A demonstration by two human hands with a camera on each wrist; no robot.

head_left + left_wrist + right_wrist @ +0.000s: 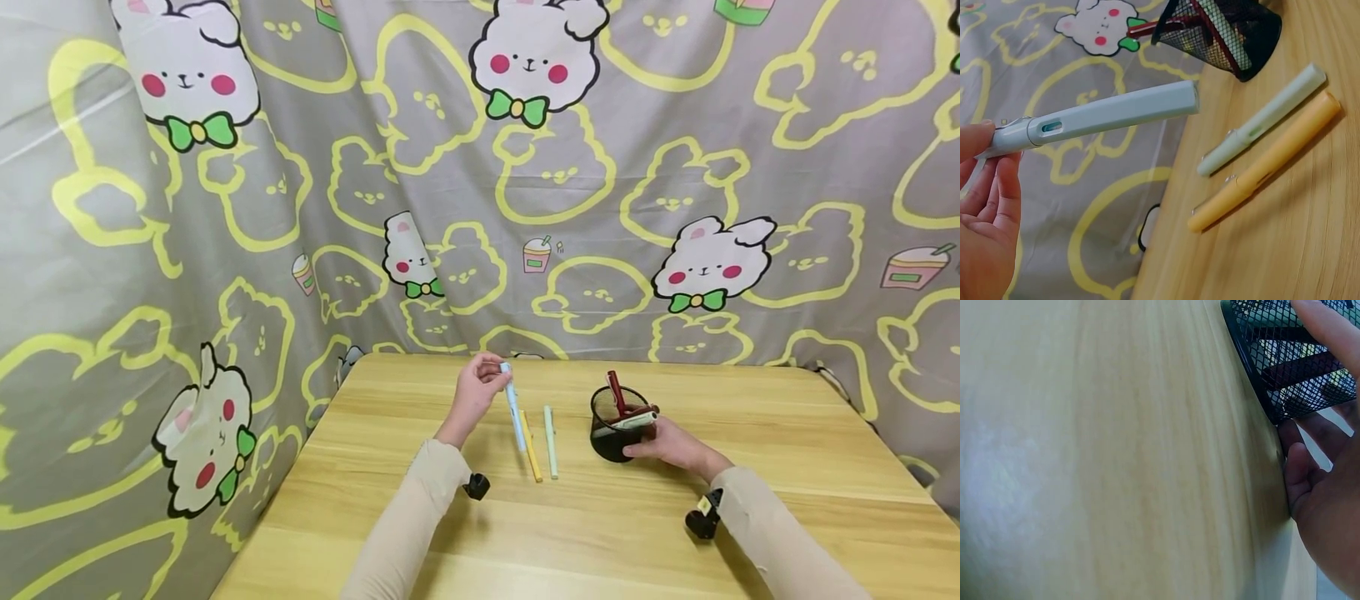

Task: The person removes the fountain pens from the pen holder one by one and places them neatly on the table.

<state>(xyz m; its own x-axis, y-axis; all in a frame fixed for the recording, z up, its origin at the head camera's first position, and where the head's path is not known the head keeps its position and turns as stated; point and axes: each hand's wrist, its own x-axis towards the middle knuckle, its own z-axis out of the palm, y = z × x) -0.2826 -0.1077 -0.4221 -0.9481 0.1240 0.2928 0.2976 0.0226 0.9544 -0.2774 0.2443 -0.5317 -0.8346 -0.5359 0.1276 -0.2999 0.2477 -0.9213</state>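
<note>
One blue pen (1113, 117) is pinched in the left hand (477, 390); right hand (675, 446), partly hidden, grips mesh cup (606, 438)

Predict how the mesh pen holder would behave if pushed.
The mesh pen holder is probably light for its size, being see-through. It might tip, since pens lean out of it, though the right hand gripping it may steady it.

Mesh cup (1285, 350) cropped, curtain (480, 200) cut off

Pale wood-grain tabletop (585, 542); grey fabric curtain (465, 187) behind and along left side, printed with white cartoon rabbits (532, 75), yellow-outlined animals (555, 167), pink drink cups (536, 257).
</note>
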